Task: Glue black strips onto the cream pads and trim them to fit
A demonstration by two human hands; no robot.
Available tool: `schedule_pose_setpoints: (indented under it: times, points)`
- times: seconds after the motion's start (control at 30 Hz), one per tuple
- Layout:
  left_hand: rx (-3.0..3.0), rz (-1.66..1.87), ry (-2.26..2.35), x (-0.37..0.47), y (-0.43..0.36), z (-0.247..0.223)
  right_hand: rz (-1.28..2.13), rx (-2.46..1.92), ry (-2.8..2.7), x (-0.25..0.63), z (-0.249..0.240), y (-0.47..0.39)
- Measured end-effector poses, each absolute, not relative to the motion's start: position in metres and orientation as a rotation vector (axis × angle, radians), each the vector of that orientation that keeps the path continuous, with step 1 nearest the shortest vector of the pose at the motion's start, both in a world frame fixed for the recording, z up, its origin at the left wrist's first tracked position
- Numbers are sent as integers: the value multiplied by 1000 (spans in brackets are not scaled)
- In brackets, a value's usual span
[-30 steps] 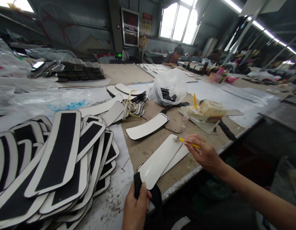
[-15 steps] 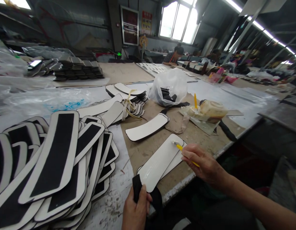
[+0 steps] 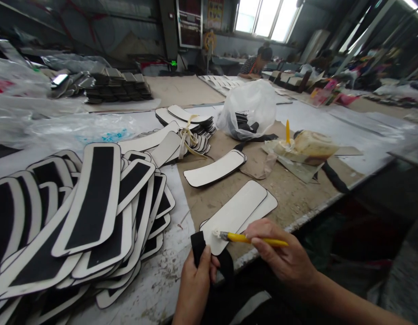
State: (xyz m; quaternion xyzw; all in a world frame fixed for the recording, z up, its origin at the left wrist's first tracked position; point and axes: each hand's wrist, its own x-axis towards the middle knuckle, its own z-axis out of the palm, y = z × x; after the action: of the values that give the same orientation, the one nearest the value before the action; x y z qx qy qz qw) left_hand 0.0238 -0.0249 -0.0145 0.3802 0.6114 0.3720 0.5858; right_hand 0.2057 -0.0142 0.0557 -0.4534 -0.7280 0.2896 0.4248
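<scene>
In the head view, my right hand (image 3: pixel 276 250) is closed around a yellow-handled brush (image 3: pixel 256 239). Its pale-coated tip rests at the near end of a white curved panel (image 3: pixel 234 210). A second white panel (image 3: pixel 268 203) lies partly under the first. My left hand (image 3: pixel 197 275) pinches a black fabric strip (image 3: pixel 197 246) beside the panel's near end, thumb on top. More of the black strip hangs down below, partly hidden. Farther back lies a small stack of similar white panels (image 3: pixel 214 168).
A large heap of black-centred white panels (image 3: pixel 90 203) covers the left. Behind are a tied bundle (image 3: pixel 192 135), a plastic bag (image 3: pixel 248 108) with black pieces, and a stained glue container (image 3: pixel 312 146) with an upright yellow handle (image 3: pixel 287 131). The table edge runs along the right.
My right hand has drawn the brush from the far end of the panel down to its near end, close to my left hand. My left hand keeps its hold on the black strip.
</scene>
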Motion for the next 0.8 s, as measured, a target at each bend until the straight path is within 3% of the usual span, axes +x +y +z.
schedule_pose_setpoints:
  times: [0.1,0.33,0.63,0.8]
  points:
    - [867,863,1426,25,-24,-14,732,-1321,-1685,217,51,-3]
    - [850,896,1416,25,-22,-18,292,-1508,-1658,259,60,14]
    - [863,879,1396,25,-23,-8,868,-1388,-1513,217,47,7]
    - [823,878,1382,24,-23,-6,573,-1469,-1560,233,38,16]
